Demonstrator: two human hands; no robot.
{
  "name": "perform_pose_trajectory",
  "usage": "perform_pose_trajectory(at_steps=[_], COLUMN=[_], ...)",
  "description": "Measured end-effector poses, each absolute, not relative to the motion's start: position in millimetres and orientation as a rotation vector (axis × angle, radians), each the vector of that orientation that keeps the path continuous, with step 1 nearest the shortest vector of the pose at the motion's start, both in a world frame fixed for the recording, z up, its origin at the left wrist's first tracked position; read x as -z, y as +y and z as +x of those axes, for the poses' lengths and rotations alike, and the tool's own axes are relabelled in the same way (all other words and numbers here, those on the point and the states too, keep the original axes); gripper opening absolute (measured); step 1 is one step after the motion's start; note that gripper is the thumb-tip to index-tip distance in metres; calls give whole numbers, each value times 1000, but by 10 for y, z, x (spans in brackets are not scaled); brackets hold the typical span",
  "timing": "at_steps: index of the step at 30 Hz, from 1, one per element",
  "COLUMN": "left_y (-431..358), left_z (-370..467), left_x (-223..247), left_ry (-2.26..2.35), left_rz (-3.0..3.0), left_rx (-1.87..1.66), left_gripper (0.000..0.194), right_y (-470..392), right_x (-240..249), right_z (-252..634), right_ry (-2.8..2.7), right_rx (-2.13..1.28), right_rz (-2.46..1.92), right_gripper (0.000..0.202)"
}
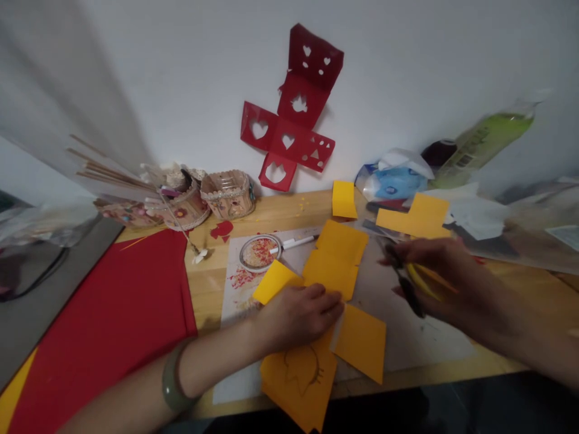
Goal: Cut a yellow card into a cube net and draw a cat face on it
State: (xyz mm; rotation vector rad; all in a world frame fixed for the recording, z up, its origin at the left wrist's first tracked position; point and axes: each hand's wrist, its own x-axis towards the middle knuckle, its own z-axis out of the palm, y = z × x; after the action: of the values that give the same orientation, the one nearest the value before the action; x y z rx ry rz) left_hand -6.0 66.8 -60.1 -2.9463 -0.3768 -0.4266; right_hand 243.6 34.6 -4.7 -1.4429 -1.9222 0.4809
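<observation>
My left hand (307,316), a green bangle (174,377) on its wrist, has its fingers curled onto the middle of a yellow paper cutout (340,268). The cutout is cross-shaped with creased flaps. A drawn outline with short lash-like strokes marks its lower flap (301,377), which reaches the table's front edge. To the right, my right hand (446,280) is closed around scissors (407,283) with black and yellow handles, held above the table and apart from the paper. Their blades are blurred and partly hidden by the fingers.
A red cutout with heart-shaped holes (289,141) leans on the wall. Red sheets (113,325) lie at left, near decorated baskets (228,196). A round dish of scraps (260,253), a white pen (298,242), yellow offcuts (416,217), a tissue pack (393,181) and a bottle (491,141) are around.
</observation>
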Motion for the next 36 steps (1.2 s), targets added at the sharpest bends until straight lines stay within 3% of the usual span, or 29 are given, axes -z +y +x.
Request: perform_pose_trajectory(at_steps=[8, 36], left_y=[657, 641], left_z=[-57, -79], left_x=[668, 653], left_ry=[-379, -361], left_rz=[-2857, -2867], left_rx=[658, 645], left_gripper=[22, 25], right_y=[-295, -242], right_x=[299, 388], right_z=[2567, 2471], right_ry=[-2411, -2580], right_rx=[-64, 116], right_rz=[-1632, -1577], right_gripper=[32, 36])
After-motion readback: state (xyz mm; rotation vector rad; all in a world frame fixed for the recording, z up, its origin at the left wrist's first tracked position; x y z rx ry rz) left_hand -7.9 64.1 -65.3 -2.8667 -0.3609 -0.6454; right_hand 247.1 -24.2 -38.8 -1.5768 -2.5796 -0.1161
